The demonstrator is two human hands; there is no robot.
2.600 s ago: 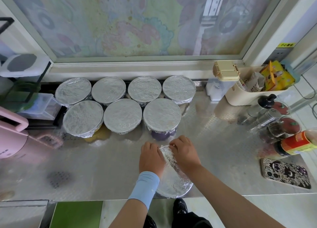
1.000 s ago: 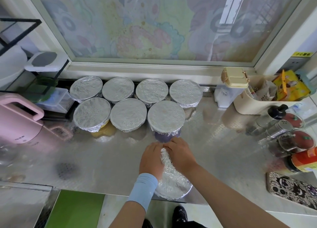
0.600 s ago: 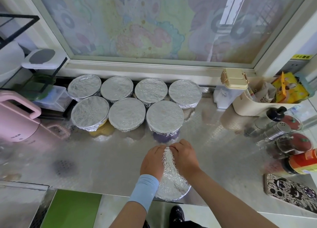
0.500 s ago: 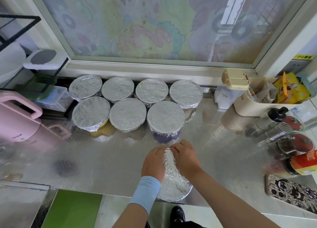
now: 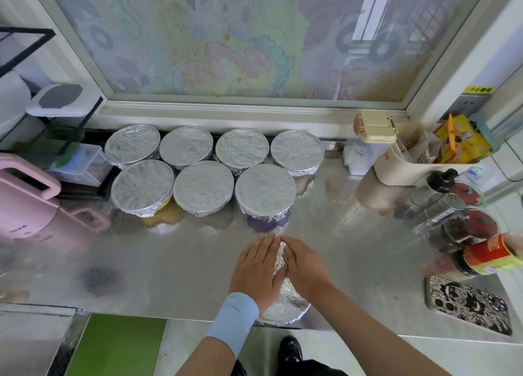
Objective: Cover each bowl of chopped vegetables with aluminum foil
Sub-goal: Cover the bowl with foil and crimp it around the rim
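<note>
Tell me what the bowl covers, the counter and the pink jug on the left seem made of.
Bowl covers: aluminum foil, matte silver, finely crinkled. Counter: likely stainless steel, shiny, embossed, blurry reflections. Pink jug: probably plastic, smooth satin, even colour.

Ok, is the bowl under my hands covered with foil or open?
Covered: foil spans the visible top and near rim of the bowl, left hand and right hand flat on it.
</note>
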